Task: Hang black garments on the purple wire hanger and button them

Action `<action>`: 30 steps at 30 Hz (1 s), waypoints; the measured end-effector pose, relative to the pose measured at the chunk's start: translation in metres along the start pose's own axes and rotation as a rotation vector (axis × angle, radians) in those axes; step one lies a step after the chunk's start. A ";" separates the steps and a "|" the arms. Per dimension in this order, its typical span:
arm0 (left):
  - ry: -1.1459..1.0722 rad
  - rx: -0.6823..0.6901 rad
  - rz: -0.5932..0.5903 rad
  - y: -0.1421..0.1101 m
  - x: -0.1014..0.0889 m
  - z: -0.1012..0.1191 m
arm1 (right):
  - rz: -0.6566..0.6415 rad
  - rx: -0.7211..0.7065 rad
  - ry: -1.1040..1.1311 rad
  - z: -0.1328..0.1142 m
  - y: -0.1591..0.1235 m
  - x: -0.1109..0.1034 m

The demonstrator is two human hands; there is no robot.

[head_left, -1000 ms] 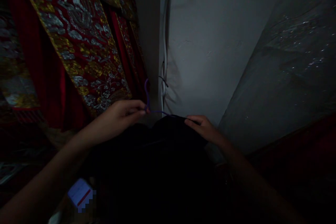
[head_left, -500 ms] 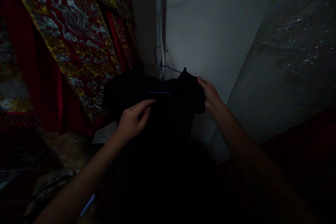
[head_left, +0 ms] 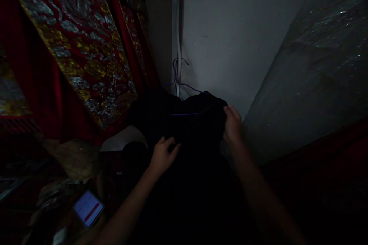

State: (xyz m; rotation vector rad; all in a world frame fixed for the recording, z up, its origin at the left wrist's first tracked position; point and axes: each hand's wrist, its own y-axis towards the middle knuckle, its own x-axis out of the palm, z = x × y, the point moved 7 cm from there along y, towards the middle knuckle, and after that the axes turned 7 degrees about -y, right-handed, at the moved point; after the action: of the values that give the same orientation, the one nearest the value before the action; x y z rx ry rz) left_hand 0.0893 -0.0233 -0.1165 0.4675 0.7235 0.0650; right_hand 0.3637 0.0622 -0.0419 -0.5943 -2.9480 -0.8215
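Observation:
A black short-sleeved shirt (head_left: 195, 134) hangs on a thin purple wire hanger (head_left: 191, 86), whose bar crosses the neck opening. My right hand (head_left: 233, 125) is closed on the shirt at its right shoulder and sleeve. Lower down, on the front below the neckline, my left hand (head_left: 163, 155) has its fingers curled and appears to pinch the cloth. The dark fabric hides the folds and the shirt's lower edge.
Red cloth embroidered in gold and silver (head_left: 94, 57) hangs at the left. A pale wall (head_left: 230, 46) with a white cable (head_left: 178, 42) stands behind. Clear plastic sheeting (head_left: 316, 69) covers the right side. A lit phone (head_left: 88, 208) lies at the lower left.
The shirt and hanger sit lower in view. My left hand has moved down and right from the neckline, its fingers now more curled. My right hand keeps its hold on the shoulder. The phone screen now shows.

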 end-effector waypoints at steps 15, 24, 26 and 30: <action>-0.527 -0.030 0.520 -0.067 0.023 0.008 | -0.587 0.174 -0.167 0.020 -0.188 0.081; -0.608 -0.012 0.587 -0.074 0.026 0.013 | -0.586 0.188 -0.137 0.006 -0.184 0.071; -0.629 -0.036 0.594 -0.074 0.026 0.012 | -0.562 0.192 -0.117 0.005 -0.182 0.070; -0.747 -0.132 0.599 -0.069 0.028 0.004 | -0.540 0.284 -0.050 0.005 -0.183 0.071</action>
State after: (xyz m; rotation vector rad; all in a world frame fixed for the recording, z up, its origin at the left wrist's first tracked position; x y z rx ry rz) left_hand 0.1060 -0.0801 -0.1615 0.5217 -0.1697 0.4711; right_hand 0.2315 -0.0544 -0.1279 0.2108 -3.2224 -0.3823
